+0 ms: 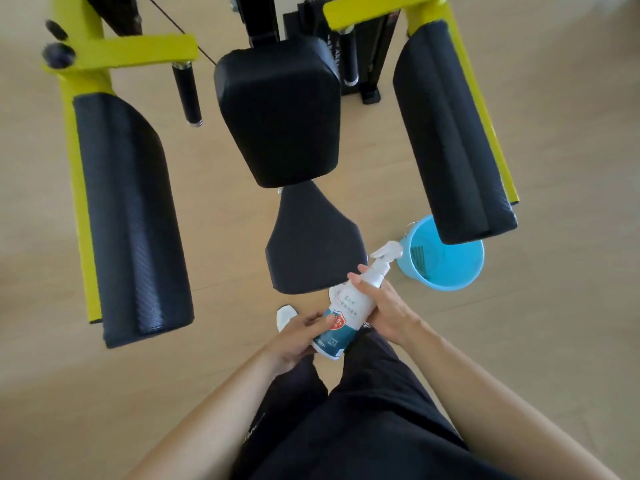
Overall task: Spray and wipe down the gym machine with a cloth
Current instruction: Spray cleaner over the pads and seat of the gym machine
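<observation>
We hold the spray bottle (346, 306) with 2 hands near the seat (311, 244): left hand (298, 336) curled round its base, right hand (384, 306) wrapped below the neck. Its nozzle (386, 251) points toward the blue bucket (457, 258), so a squeeze now would likely miss the seat.

One cam only: head-worn, wide-angle, edges bowed. Faces fwd & steeply down. Nearest the lens: legs (363, 417), then left hand (298, 336) and right hand (386, 306) on a spray bottle (346, 315), low centre. Gym machine's seat (313, 244) just beyond, back pad (277, 112) above it in frame, arm pads (131, 216) at both sides, floor (561, 306) behind all.
</observation>
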